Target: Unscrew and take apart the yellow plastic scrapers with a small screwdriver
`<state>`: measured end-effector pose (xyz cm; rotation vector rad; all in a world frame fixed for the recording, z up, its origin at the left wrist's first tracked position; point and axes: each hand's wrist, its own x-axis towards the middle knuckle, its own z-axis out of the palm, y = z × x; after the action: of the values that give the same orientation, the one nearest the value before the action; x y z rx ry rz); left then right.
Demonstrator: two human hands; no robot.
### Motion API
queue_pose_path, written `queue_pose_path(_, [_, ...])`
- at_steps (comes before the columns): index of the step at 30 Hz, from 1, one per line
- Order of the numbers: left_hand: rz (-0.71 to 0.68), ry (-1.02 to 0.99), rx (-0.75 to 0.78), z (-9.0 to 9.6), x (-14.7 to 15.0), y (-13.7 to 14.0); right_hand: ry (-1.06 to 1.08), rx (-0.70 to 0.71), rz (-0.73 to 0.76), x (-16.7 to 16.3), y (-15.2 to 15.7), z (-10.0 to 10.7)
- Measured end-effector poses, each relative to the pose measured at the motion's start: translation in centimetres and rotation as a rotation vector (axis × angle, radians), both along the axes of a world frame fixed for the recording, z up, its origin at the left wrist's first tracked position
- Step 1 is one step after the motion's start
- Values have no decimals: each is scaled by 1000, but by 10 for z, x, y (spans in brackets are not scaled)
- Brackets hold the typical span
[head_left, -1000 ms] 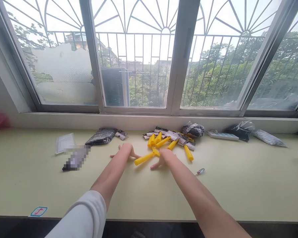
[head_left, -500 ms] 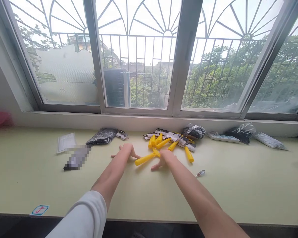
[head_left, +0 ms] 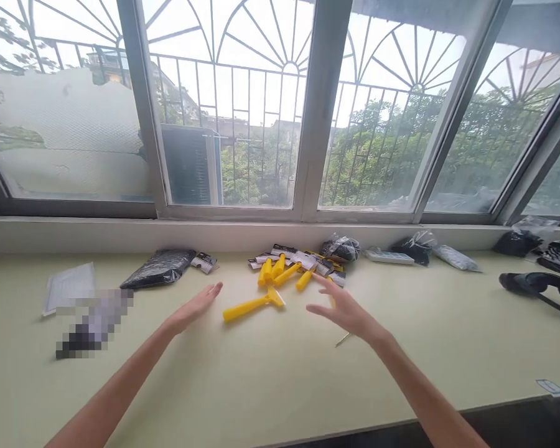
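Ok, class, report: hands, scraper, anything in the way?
Left hand, right hand: open, empty. Yellow scraper: on table between them, uncovered. Yellow handles crowd just beyond.

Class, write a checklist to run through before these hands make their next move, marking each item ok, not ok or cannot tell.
1. Left hand free: ok, open with nothing seen in it.
2. Right hand free: ok, spread open with no grip visible.
3. Loose yellow tool lying between the hands: ok.
4. Loose tool's head clear of the pile of yellow handles: cannot tell, they look very close.
5. Pile sorted: not ok, handles and printed cards overlap.
6. Thin metal rod wholly in view: not ok, the right hand hides one end.
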<state>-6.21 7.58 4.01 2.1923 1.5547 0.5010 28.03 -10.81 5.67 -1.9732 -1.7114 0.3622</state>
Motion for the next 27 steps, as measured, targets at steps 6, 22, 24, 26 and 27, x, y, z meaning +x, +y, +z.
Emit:
queue_pose_path(6, [-300, 32, 133, -5, 36, -16, -83, -28, 48, 92, -64, -62])
queue_pose_path(22, [-470, 54, 152, -31, 52, -80, 762, 323, -295, 15, -15, -22])
queue_pose_path(24, [-467, 101, 174, -29, 57, -91, 896, 362, -229, 0, 12, -11])
queue_pose_path(26, [-458, 115, 203, -32, 66, -99, 879, 398, -166, -15, 33, -10])
queue_pose_path(27, [-467, 114, 217, -35, 70, -102, 858, 419, -125, -22, 40, -13])
